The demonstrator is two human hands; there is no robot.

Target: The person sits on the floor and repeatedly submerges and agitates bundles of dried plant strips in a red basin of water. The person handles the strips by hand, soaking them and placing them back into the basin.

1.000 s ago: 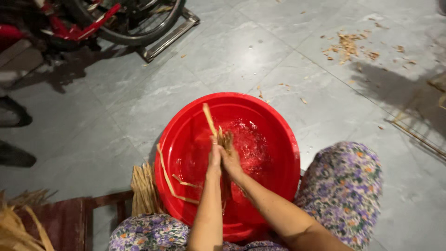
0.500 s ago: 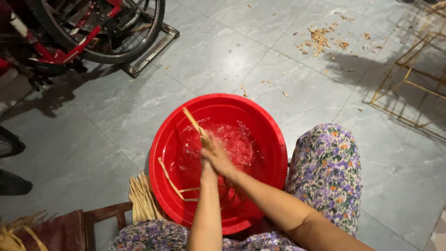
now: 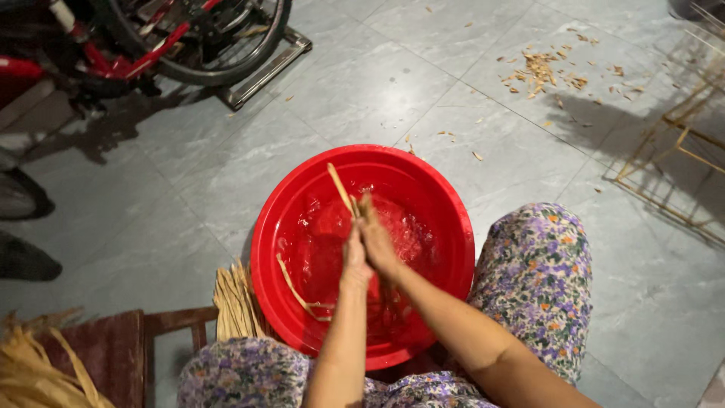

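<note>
A round red basin [image 3: 272, 227] with water in it stands on the grey tiled floor between my knees in flowered trousers. My left hand [image 3: 352, 259] and my right hand [image 3: 379, 243] are pressed together above the water. Both are closed on a thin bundle of tan fibre strips [image 3: 343, 190] whose ends stick up past the fingertips. More loose strips [image 3: 296, 290] lie soaking in the basin's left side.
A bundle of dry tan strips [image 3: 236, 304] lies on the floor left of the basin. A low wooden stool [image 3: 109, 351] with more fibre [image 3: 30, 374] is at bottom left. A red bicycle on a stand [image 3: 189, 41] is at the top left. Fibre scraps [image 3: 540, 72] and a stick frame [image 3: 672, 162] lie right.
My hands stay pressed on the strips above the water and rub them. The held strips' tips shift slightly, and the water stirs. My view has tilted a little.
</note>
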